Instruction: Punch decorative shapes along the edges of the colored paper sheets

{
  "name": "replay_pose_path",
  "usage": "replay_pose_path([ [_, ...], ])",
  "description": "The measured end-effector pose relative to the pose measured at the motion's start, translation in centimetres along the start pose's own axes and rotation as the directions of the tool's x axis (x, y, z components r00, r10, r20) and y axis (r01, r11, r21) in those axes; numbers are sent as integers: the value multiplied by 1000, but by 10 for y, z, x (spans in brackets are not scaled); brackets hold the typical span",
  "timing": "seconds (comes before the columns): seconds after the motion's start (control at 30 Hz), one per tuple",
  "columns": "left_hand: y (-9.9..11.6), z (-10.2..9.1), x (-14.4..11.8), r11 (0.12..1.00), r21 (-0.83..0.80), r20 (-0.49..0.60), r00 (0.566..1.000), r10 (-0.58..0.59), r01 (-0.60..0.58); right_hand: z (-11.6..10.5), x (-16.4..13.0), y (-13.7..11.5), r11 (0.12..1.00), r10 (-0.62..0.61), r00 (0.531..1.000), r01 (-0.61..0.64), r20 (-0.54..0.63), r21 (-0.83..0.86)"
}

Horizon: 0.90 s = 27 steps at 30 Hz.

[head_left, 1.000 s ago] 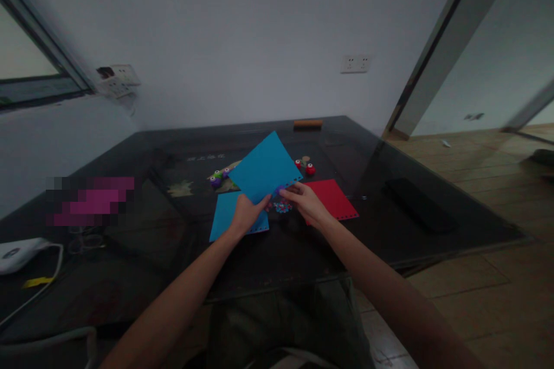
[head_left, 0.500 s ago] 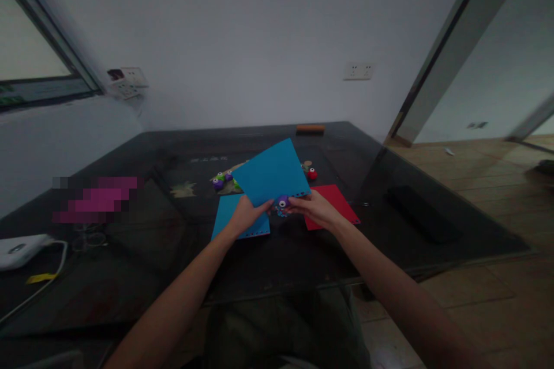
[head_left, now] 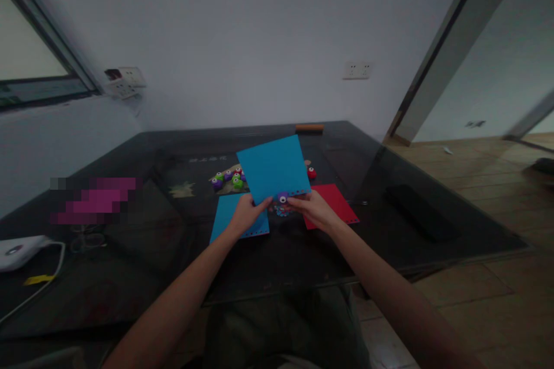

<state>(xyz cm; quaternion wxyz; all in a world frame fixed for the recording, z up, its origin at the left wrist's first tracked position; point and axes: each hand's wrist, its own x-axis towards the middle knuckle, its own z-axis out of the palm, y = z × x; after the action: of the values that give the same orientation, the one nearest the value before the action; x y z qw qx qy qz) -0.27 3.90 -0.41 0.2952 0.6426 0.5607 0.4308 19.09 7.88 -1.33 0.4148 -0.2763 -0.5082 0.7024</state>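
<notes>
Head view: the right hand (head_left: 315, 207) pinches a small purple gadget (head_left: 283, 198) between thumb and fingers, the grip closed down close around it at the near edge of a raised blue sheet (head_left: 274, 167). Left of it, the left hand (head_left: 247, 211) has the sheet's lower left corner between its thumb and fingers, with hardly any gap.

Over the last second the sheet has swung round: one corner pointed upward before, and now its far edge slopes only gently, rising to the right. The gadget, largely covered by the thumb a second ago, shows its white eye plainly. As I judge it, this turn puts the edge being worked squarely in front of the wearer, with the gadget seated on or against that edge; whether its mouth bites the paper cannot be told.

The sheet looks flat, uncreased and fairly stiff, an even bright blue, held up at a slant over the worktop (head_left: 259, 274). Small dark holes line its near edge to the right of the gadget.

Below the gadget lie tiny coloured bits (head_left: 282, 212). A lower blue sheet (head_left: 225, 216) lies beneath the left hand, and a red sheet (head_left: 333, 202) lies by the right, both with holes along the near edge. Past the raised sheet, green gadgets (head_left: 238, 182) and others in purple and red sit in a cluster to the left, with a red gadget (head_left: 311, 173) to the right. A black case (head_left: 415, 210) lies farther right.
</notes>
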Motion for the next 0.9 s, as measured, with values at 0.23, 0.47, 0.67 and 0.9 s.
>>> replay_pose_path([
  [0.23, 2, 0, 0, 998, -37, 32, 999, -41, 42, -1, -5, 1, 984, -61, 998, 61, 5, -166],
  [0.47, 2, 0, 2, 983, -155, 95, 992, -88, 102, 5, -7, -1, 969, -60, 998, 55, -15, -242],
  [0.67, -6, 0, 4, 980, -178, 89, 993, -76, 91, 6, -7, -1, 969, -43, 997, 56, 62, -242],
  [0.9, -5, 1, 3, 987, -144, 31, 997, -72, 76, 9, -9, 4, 984, -2, 998, 12, 57, -176],
])
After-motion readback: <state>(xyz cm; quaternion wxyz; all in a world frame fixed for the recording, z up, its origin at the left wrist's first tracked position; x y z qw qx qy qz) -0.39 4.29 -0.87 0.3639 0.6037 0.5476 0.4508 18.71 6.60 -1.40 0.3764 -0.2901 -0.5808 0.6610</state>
